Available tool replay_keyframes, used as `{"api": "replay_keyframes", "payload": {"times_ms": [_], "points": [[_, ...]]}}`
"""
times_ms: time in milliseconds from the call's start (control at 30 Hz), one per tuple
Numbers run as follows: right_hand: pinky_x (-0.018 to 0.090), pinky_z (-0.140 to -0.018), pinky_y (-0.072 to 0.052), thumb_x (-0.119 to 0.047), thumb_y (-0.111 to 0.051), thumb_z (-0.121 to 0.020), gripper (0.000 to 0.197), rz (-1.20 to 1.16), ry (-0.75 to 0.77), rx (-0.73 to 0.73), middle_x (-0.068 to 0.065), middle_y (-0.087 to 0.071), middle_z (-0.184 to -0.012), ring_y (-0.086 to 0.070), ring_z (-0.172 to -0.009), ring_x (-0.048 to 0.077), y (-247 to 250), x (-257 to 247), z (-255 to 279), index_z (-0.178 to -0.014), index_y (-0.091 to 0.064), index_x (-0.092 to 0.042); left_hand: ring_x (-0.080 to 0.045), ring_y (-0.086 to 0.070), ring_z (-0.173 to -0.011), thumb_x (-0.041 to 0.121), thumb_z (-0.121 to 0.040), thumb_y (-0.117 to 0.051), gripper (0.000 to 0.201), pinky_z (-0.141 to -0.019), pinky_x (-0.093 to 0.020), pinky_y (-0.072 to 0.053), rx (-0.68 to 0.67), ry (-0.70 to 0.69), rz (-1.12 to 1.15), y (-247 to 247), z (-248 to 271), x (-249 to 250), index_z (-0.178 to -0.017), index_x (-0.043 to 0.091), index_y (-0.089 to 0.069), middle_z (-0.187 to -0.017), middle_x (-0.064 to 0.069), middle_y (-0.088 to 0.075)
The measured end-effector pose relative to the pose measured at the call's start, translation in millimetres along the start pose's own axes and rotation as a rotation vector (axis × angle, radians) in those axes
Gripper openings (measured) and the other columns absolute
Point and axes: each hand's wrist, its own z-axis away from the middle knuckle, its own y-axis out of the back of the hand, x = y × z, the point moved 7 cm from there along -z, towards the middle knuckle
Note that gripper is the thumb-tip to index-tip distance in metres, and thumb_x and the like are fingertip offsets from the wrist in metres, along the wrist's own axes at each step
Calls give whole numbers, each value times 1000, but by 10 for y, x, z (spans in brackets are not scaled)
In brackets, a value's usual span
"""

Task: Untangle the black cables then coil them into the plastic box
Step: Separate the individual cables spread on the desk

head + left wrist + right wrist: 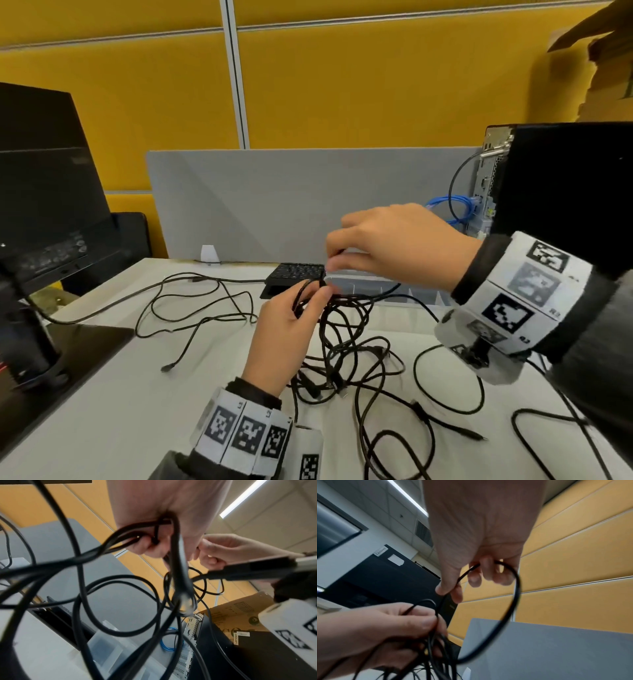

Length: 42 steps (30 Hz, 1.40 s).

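Here the left hand (286,329) grips a bunch of tangled thin black cables (346,346) above the white table (120,404), while the right hand (394,245) pinches one loop beside the clear plastic box (373,286).

**Three views, one shared knot**

Your head camera looks forward and down across the desk (144,394) from above. Your left wrist camera sits close under the left hand (164,520), tilted upward toward the ceiling. Your right wrist camera does likewise beneath the right hand (481,536). All three share both hands and the black cables (342,329) gathered between them.
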Motion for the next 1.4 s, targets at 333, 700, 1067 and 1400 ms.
{"api": "replay_keyframes", "payload": {"times_ms": [333,700,1067,1400], "points": [[20,-58,-39,-29,-47,-96,33,-811,-37,88,-9,-47,-59,-45,-56,3,92,-179,-414,-65,-47,-20,-6,-66,-72,13,-75,-74,24,-67,-20,-51,-80,109,223,-266,66,66,-90,12,-55,-77,0,-71],[29,-65,-46,-19,-43,-97,14,-596,-554,333,0,-56,-88,-55,-74,15,-195,971,188,-100,-57,-22,0,-65,-75,9,-89,-57,13,-74,-13,-45,-116,49,171,-152,50,70,-92,19,-63,-72,8,-71],[33,-77,-33,-27,-43,-97,22,-274,-389,188,3,-45,-101,-47,-100,25,-251,666,140,-112,-57,-19,3,-61,-89,28,-81,-68,10,-82,-7,-41,-353,15,29,-410,147,276,-84,21,-74,-89,13,-70],[32,-79,-43,-42,-30,-96,28,-178,46,-96,-6,-44,-78,-53,-75,16,-197,177,326,-83,-44,-22,1,-64,-82,22,-87,-61,6,-74,-18,-49,-155,-166,-103,-309,-3,482,-86,27,-58,-82,12,-68]]}}
